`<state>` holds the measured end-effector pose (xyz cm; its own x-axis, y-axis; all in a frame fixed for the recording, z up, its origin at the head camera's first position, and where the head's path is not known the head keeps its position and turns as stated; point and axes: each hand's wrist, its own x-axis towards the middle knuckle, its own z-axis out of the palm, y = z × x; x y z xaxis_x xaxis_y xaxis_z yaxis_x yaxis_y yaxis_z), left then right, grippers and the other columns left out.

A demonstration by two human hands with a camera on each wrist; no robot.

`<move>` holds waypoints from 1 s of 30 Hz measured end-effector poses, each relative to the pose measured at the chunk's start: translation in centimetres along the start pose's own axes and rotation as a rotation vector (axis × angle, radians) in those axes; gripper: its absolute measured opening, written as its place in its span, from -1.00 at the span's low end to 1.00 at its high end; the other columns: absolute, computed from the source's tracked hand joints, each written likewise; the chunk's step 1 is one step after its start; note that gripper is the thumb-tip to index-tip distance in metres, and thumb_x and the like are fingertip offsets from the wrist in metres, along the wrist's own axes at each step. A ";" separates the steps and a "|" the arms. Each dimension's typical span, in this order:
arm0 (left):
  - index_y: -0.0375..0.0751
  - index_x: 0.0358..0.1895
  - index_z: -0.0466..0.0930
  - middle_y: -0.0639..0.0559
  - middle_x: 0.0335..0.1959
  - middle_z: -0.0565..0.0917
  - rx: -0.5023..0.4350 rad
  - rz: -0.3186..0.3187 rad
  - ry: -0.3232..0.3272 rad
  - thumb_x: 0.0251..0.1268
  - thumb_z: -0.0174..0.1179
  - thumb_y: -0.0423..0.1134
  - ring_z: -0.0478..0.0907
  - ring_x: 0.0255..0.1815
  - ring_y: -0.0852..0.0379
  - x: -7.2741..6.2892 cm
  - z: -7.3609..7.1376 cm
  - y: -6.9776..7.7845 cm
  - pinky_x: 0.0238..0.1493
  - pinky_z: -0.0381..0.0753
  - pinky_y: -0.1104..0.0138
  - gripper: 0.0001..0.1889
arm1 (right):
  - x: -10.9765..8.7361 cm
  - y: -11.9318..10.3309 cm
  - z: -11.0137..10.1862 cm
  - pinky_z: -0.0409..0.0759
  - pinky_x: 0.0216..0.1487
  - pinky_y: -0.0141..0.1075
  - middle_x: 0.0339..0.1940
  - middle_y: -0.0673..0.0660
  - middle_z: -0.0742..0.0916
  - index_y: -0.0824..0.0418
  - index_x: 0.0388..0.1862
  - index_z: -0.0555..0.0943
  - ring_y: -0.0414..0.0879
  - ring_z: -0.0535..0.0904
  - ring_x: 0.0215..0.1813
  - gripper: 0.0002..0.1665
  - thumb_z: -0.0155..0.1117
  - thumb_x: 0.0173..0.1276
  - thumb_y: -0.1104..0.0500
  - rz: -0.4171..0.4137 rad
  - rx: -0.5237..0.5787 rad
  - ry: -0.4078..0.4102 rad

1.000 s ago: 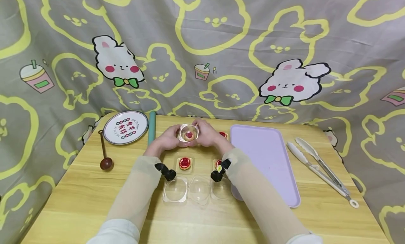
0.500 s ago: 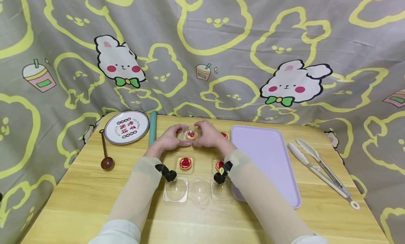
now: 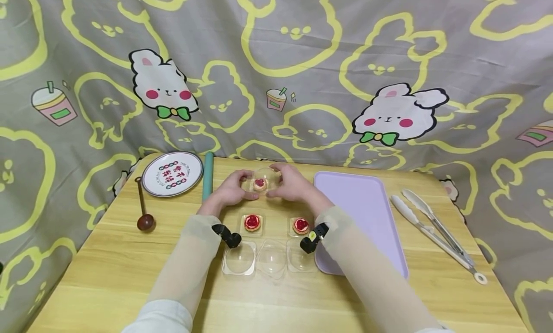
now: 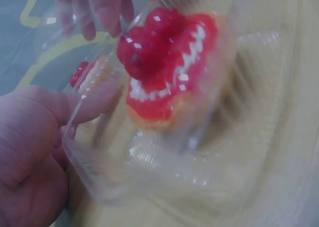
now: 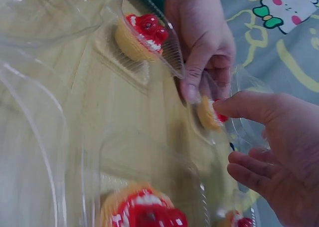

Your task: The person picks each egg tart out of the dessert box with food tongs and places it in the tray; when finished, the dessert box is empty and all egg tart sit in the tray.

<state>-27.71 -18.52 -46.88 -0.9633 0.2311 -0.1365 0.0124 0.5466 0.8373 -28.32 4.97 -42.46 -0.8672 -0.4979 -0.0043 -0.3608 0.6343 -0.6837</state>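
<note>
My left hand (image 3: 233,186) pinches a clear plastic box with a domed lid (image 3: 268,176) at the table's far middle. Inside sits a small red-topped tart (image 3: 260,183). In the right wrist view, the left thumb (image 5: 192,90) presses the box's edge. My right hand (image 3: 294,183) is at the box's right side; its thumb (image 5: 244,106) and fingers stand apart beside the lid. Whether it touches the lid I cannot tell. Nearer are two more tarts in clear boxes, a left tart (image 3: 252,222) and a right tart (image 3: 300,225). The left box's lid stands raised in the left wrist view.
Clear empty-looking domed lids (image 3: 272,258) line the front. A lilac tray (image 3: 358,213) lies right, with tongs (image 3: 436,234) beyond. At left are a white plate (image 3: 173,173), a brown ladle (image 3: 145,221) and a green cylinder (image 3: 208,174). A patterned curtain (image 3: 276,74) hangs behind.
My right hand has shifted right and spread away from the box. The domed lid shows wider now. The front right tart is more visible, while the far right one is hidden behind the hand.
</note>
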 end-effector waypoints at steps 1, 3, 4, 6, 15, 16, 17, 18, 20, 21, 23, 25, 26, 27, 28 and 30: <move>-0.29 0.50 0.41 -0.26 0.42 0.45 0.000 0.001 0.002 0.18 0.61 -0.27 0.34 0.45 -0.20 0.0 0.1 0.1 0.55 0.30 0.00 -0.17 | -0.4 0.0 -0.3 0.67 0.15 -0.12 0.32 0.26 0.61 0.31 0.56 0.39 0.09 0.64 0.12 0.08 0.71 0.11 0.12 0.000 0.012 0.003; -0.31 0.53 0.37 -0.27 0.44 0.43 0.004 0.004 0.002 0.18 0.62 -0.26 0.32 0.47 -0.22 -0.1 0.2 0.2 0.56 0.29 0.00 -0.13 | -1.1 -0.1 -0.9 0.67 0.17 -0.08 0.35 0.28 0.60 0.31 0.57 0.37 0.13 0.64 0.16 0.07 0.70 0.13 0.13 -0.003 0.029 0.006; -0.32 0.55 0.33 -0.28 0.46 0.41 0.008 0.006 -0.002 0.18 0.61 -0.26 0.31 0.49 -0.24 -0.2 0.3 0.3 0.57 0.28 -0.01 -0.10 | -1.4 -0.1 -1.2 0.67 0.18 -0.07 0.35 0.29 0.60 0.31 0.58 0.37 0.14 0.64 0.17 0.07 0.69 0.14 0.13 -0.006 0.033 0.006; -0.35 0.60 0.24 -0.31 0.49 0.37 0.022 0.008 -0.014 0.18 0.61 -0.25 0.28 0.52 -0.27 -0.5 0.2 0.5 0.58 0.25 -0.03 -0.04 | -2.1 -0.2 -1.8 0.68 0.15 -0.08 0.33 0.29 0.61 0.32 0.59 0.36 0.14 0.64 0.15 0.07 0.68 0.15 0.15 -0.016 0.041 0.006; -0.22 0.70 0.06 -0.33 0.58 0.22 0.015 0.073 0.001 0.12 0.63 -0.30 0.17 0.59 -0.30 -2.9 -1.3 2.7 0.59 0.19 -0.14 0.13 | -5.7 -0.5 -3.8 0.65 -0.24 -0.22 0.02 0.19 0.62 0.32 0.56 0.41 -0.04 0.62 -0.29 0.08 0.72 0.09 0.17 -0.093 0.092 0.044; -0.18 0.70 0.09 -0.31 0.60 0.21 0.009 0.094 0.005 0.12 0.62 -0.30 0.17 0.60 -0.29 -3.2 -1.5 3.1 0.58 0.20 -0.15 0.11 | -6.0 -0.5 -3.9 0.63 -0.27 -0.23 0.00 0.18 0.62 0.32 0.55 0.41 -0.05 0.61 -0.31 0.07 0.73 0.08 0.16 -0.100 0.100 0.047; -0.16 0.69 0.13 -0.28 0.60 0.23 0.003 0.120 0.005 0.13 0.62 -0.29 0.18 0.59 -0.28 -3.6 -1.6 3.6 0.57 0.23 -0.16 0.09 | -6.4 -0.6 -4.1 0.62 -0.30 -0.24 -0.01 0.18 0.62 0.32 0.55 0.42 -0.05 0.60 -0.33 0.07 0.73 0.08 0.16 -0.108 0.106 0.048; -0.13 0.68 0.16 -0.25 0.60 0.25 0.001 0.151 -0.001 0.13 0.62 -0.27 0.19 0.59 -0.26 -4.1 -1.7 4.1 0.55 0.26 -0.17 0.07 | -6.8 -0.8 -4.2 0.61 -0.31 -0.25 -0.03 0.18 0.62 0.32 0.54 0.42 -0.05 0.60 -0.33 0.07 0.73 0.09 0.15 -0.117 0.110 0.049; -0.08 0.66 0.22 -0.19 0.59 0.30 -0.017 0.215 -0.023 0.14 0.63 -0.25 0.23 0.57 -0.23 -5.1 -1.7 5.2 0.51 0.31 -0.17 0.02 | -7.6 -1.0 -4.6 0.61 -0.31 -0.26 -0.06 0.23 0.63 0.31 0.53 0.43 -0.04 0.59 -0.32 0.05 0.74 0.08 0.16 -0.135 0.120 0.051; -0.09 0.65 0.25 -0.18 0.56 0.35 -0.024 0.253 -0.037 0.16 0.62 -0.23 0.27 0.55 -0.23 -5.5 -1.5 5.7 0.48 0.34 -0.17 0.00 | -8.0 -1.2 -4.7 0.62 -0.30 -0.25 -0.09 0.25 0.64 0.32 0.52 0.44 -0.04 0.58 -0.32 0.04 0.74 0.08 0.17 -0.146 0.125 0.054; -0.11 0.63 0.29 -0.16 0.50 0.45 -0.066 0.330 -0.070 0.21 0.60 -0.24 0.36 0.49 -0.22 -6.4 -1.0 6.6 0.44 0.39 -0.20 -0.07 | -8.8 -1.5 -5.0 0.63 -0.28 -0.22 -0.13 0.28 0.65 0.31 0.51 0.46 -0.03 0.58 -0.31 0.02 0.74 0.08 0.19 -0.168 0.126 0.056; -0.12 0.61 0.31 -0.15 0.40 0.56 -0.123 0.387 -0.101 0.26 0.56 -0.27 0.47 0.41 -0.21 -7.2 -0.2 7.4 0.39 0.46 -0.20 -0.13 | -9.7 -1.8 -5.2 0.65 -0.24 -0.17 -0.16 0.27 0.66 0.31 0.50 0.47 -0.02 0.58 -0.30 0.01 0.74 0.08 0.19 -0.196 0.129 0.054; -0.12 0.60 0.33 -0.12 0.34 0.62 -0.149 0.406 -0.111 0.29 0.54 -0.29 0.54 0.35 -0.18 -7.7 0.2 7.8 0.35 0.52 -0.18 -0.16 | -10.1 -1.9 -5.2 0.67 -0.20 -0.16 -0.16 0.23 0.66 0.32 0.50 0.47 -0.02 0.59 -0.30 0.01 0.74 0.08 0.19 -0.210 0.127 0.052; -0.11 0.59 0.35 -0.08 0.26 0.68 -0.171 0.420 -0.118 0.32 0.52 -0.29 0.61 0.27 -0.15 -8.1 0.6 8.1 0.29 0.58 -0.14 -0.20 | -10.5 -2.1 -5.2 0.69 -0.17 -0.15 -0.16 0.19 0.67 0.31 0.51 0.48 -0.03 0.60 -0.30 0.01 0.73 0.09 0.18 -0.222 0.129 0.051; -0.11 0.58 0.38 -0.06 0.19 0.73 -0.189 0.429 -0.121 0.34 0.50 -0.29 0.66 0.19 -0.11 -8.4 0.9 8.4 0.23 0.63 -0.10 -0.23 | -11.0 -2.1 -5.2 0.70 -0.12 -0.14 -0.15 0.16 0.68 0.30 0.52 0.48 -0.04 0.61 -0.29 0.01 0.73 0.10 0.18 -0.231 0.137 0.049; -0.10 0.54 0.44 0.00 0.03 0.80 -0.209 0.431 -0.114 0.36 0.49 -0.27 0.74 0.06 -0.03 -9.3 1.6 8.8 0.09 0.72 0.04 -0.29 | -11.8 -2.1 -5.1 0.73 -0.05 -0.16 -0.13 0.10 0.70 0.28 0.55 0.47 -0.06 0.63 -0.30 0.02 0.73 0.12 0.17 -0.245 0.168 0.049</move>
<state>-18.24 -14.56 -39.09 -0.8465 0.4940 0.1984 0.3382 0.2111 0.9171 -19.09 12.50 -37.22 -0.7781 -0.5926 0.2081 -0.5031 0.3897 -0.7714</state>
